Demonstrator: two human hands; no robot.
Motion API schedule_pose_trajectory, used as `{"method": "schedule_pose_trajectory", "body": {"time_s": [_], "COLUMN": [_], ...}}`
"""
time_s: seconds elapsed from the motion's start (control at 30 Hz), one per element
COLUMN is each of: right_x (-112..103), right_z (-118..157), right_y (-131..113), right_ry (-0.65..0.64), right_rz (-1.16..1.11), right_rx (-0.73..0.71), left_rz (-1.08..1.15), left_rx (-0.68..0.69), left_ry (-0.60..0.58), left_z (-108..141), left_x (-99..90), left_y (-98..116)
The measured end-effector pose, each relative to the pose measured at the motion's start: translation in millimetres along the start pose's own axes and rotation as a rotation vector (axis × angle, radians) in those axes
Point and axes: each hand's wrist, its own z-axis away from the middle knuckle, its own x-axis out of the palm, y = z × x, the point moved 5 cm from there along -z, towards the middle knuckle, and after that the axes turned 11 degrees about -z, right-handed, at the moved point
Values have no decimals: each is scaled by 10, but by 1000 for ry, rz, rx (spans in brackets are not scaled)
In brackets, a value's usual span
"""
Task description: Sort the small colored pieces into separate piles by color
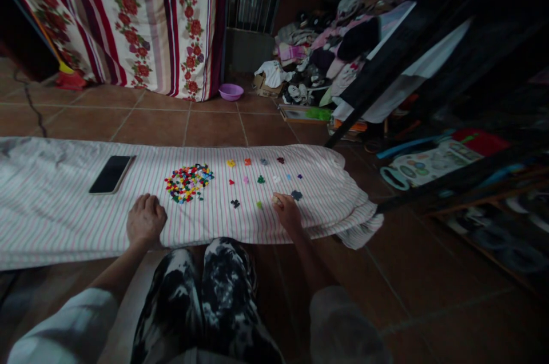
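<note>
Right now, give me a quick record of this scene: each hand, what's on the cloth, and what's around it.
Left hand: curled, resting on the striped cloth
Right hand: fingers pinching a small pale piece
On cloth: heap of multicoloured small pieces; single pieces in rows; black smartphone
Nearby: pile of clothes; purple basin
</note>
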Motion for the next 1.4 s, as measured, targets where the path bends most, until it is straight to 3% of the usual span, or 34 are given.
{"method": "schedule_pose_trajectory", "body": {"time_s": [0.67,0.93,1.17,1.4], "right_x": [3,-64,-158,68], "right_z": [-64,68,260,170], "right_y": [0,41,-222,-723], "right_ry": [-39,122,234,114], "right_rz": [-37,-51,-80,-147], "right_rx": [-6,-55,-84,-208], "left_rz": [34,82,101,54], "left_rx": [-14,-43,-47,-46], "left_ry": [-6,-8,-43,-46], "left_z": [2,14,10,3], "left_x": [-2,13,18,19], "left_y": [3,-6,-7,1]}}
